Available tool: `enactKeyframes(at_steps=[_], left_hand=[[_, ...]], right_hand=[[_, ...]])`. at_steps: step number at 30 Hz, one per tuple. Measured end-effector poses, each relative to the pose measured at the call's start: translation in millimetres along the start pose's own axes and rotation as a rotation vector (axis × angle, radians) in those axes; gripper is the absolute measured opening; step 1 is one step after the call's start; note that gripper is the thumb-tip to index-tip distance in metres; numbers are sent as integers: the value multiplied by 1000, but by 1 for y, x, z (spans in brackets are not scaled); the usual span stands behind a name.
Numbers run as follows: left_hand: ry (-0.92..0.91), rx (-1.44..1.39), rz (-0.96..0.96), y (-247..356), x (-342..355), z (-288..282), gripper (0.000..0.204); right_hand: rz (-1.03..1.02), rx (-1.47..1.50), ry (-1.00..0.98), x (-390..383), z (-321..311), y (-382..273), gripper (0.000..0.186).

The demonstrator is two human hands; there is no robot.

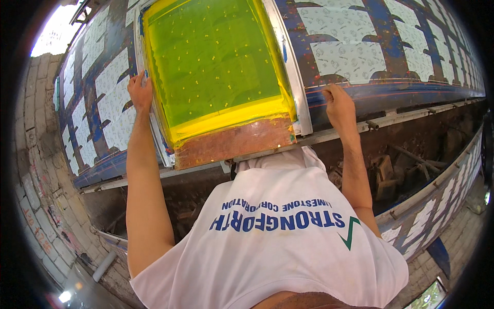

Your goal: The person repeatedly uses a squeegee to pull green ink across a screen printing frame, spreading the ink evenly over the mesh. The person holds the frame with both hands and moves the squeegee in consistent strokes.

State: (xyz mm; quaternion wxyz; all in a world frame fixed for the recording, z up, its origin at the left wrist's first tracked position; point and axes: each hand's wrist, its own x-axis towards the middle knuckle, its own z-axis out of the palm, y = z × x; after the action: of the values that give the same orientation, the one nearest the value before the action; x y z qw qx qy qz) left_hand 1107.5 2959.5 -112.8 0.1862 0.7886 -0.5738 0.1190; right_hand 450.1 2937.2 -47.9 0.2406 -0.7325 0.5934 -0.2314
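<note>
A screen printing frame with pale metal sides lies on the long printing table in front of me. Its mesh is green, bordered by bright yellow, with small yellow specks. Across its near end runs a stained reddish-brown wooden board. My left hand is at the frame's left side, its fingers and thumb closed on the edge. To the right of the frame, apart from it, my right hand hovers over or rests by the table's near edge with curled fingers. Whatever it may hold is hidden.
White printed fabric pieces lie in rows on the blue, paint-stained table. A metal rail follows its near edge. Beneath are wooden scraps. Another table with pale pieces stands behind me at right; a block wall is at left.
</note>
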Motion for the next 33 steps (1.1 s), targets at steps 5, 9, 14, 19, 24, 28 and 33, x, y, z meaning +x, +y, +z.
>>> enactKeyframes(at_steps=[5,9,14,19,24,28,33], left_hand=[[0,-48,1,-1,1,-2,43],[33,-151,-12,-1,0,-3,43],[77,-172,-45,7,-4,-10,42],[55,-157,-128,10,-7,-10,42],[31,-213,-142,3,-6,-8,40],[-16,-240,-151,12,11,-19,36],[26,-263,-79,82,38,-20,35]], right_hand=[[115,162,-73,31,47,-13,48],[92,-30,-84,46,72,-23,65],[56,-43,-14,48,81,-28,67],[16,51,79,46,74,-33,62],[-65,177,124,41,57,-43,62],[-71,212,149,51,39,-40,62],[-53,189,198,77,-3,18,61]])
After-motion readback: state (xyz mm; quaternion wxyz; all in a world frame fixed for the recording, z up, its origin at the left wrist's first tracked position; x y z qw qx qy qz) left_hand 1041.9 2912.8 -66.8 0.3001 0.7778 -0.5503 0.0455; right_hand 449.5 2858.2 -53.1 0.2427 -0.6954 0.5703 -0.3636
